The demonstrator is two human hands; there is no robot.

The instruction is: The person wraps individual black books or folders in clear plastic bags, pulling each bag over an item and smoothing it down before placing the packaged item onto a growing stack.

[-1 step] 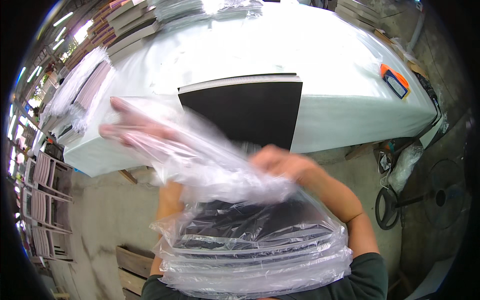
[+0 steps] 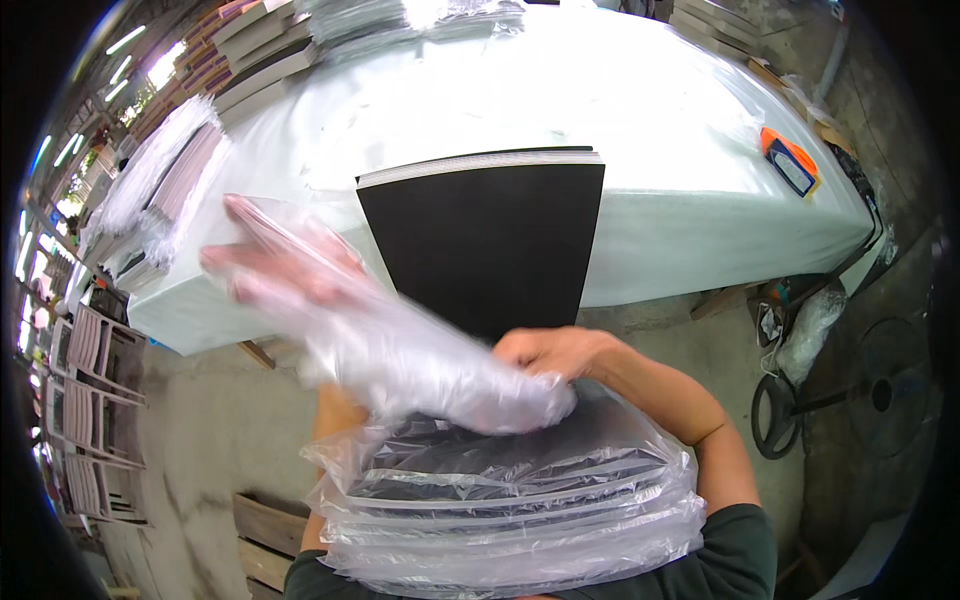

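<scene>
My left hand (image 2: 285,265) is pushed inside a clear plastic bag (image 2: 420,365), fingers spread and blurred, raised over the table's front edge. My right hand (image 2: 550,352) grips the bag's open end near my left forearm. Against my chest rests a pile of black books in clear plastic wrapping (image 2: 510,500). A stack of black-covered books (image 2: 485,240) lies on the white table (image 2: 650,120) and overhangs its near edge, just beyond both hands.
Plastic-wrapped book stacks (image 2: 160,190) line the table's left and far sides. An orange and blue object (image 2: 790,160) lies at its right end. Folding chairs (image 2: 90,400) stand to the left, a wooden pallet (image 2: 265,540) below, a fan (image 2: 880,390) on the right.
The bag has drawn in closer around my left forearm, and my right hand has shifted slightly down and left along it.
</scene>
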